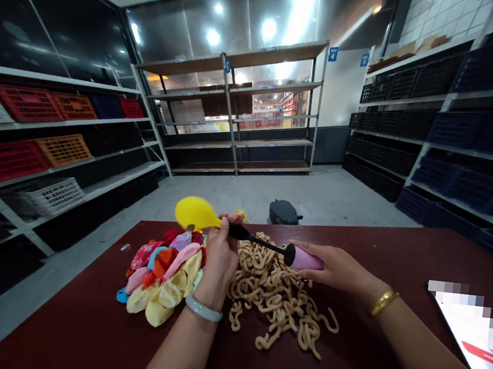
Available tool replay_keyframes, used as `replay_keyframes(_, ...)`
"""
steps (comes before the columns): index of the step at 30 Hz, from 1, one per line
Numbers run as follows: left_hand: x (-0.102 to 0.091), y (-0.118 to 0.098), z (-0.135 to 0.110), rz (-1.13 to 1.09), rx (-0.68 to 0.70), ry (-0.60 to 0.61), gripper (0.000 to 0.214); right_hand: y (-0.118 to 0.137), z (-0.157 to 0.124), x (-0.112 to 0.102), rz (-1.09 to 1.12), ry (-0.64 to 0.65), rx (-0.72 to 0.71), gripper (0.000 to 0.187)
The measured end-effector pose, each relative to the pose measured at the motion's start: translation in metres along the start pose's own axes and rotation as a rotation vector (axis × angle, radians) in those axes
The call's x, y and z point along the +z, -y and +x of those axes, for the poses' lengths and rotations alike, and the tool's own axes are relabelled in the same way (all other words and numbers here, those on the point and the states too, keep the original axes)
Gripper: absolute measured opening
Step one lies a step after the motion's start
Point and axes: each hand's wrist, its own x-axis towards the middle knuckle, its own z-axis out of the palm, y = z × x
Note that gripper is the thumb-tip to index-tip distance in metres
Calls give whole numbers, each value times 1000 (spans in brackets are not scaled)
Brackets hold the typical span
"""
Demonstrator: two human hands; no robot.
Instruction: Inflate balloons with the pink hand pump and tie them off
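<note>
My left hand (pixel 220 256) pinches the neck of a small, partly inflated yellow balloon (pixel 195 212) onto the black nozzle of a hand pump. The pump's pink body (pixel 306 259) lies in my right hand (pixel 338 267), whose fingers are closed round it. Both hands hover above a dark red table (pixel 81 331). Under my left wrist lies a heap of limp balloons (pixel 161 278) in several colours. Between the hands, below the pump, sits a pile of tan curled plastic clips (pixel 278 302).
A white sheet or screen (pixel 472 334) lies at the table's right edge. A dark bag (pixel 284 212) sits on the grey floor beyond the table. Shelves with coloured crates (pixel 23 126) line the left, dark crates (pixel 455 130) the right, bare shelving (pixel 254 115) the back.
</note>
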Motion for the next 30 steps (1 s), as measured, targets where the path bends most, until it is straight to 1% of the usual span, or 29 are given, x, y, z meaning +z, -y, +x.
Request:
replay_keyframes(3,5,17,-15,39,-79,61,20,3,1,2,27,13,4,69)
replay_keyframes(7,8,34,-33,88,-205,137,25,9,1,3,32,-11,10,70)
replay_keyframes(11,13,38,-44,76,-214,169,23,24,3,7,56,-30,-11,69)
replay_keyframes(14,17,35,-48,23,-227,159,23,33,3,8,85,-30,-27,69)
replay_keyframes(18,22,32,-51,22,-233,167,27,38,3,9,107,-23,-31,71)
replay_keyframes(21,28,32,-52,21,-198,213,21,41,3,10,131,-7,-42,70)
replay_keyframes(23,31,27,-49,32,-154,211,18,43,3,12,134,-11,-26,70)
replay_keyframes(26,32,12,-35,60,-72,140,20,42,2,13,108,-10,-27,71)
replay_keyframes(28,28,-2,-20,75,-5,96,22,37,3,12,81,5,-48,72)
replay_keyframes(29,25,-9,-12,101,0,81,23,33,3,11,76,19,-60,73)
replay_keyframes(30,21,-15,-4,115,52,11,27,29,3,11,70,26,-66,72)
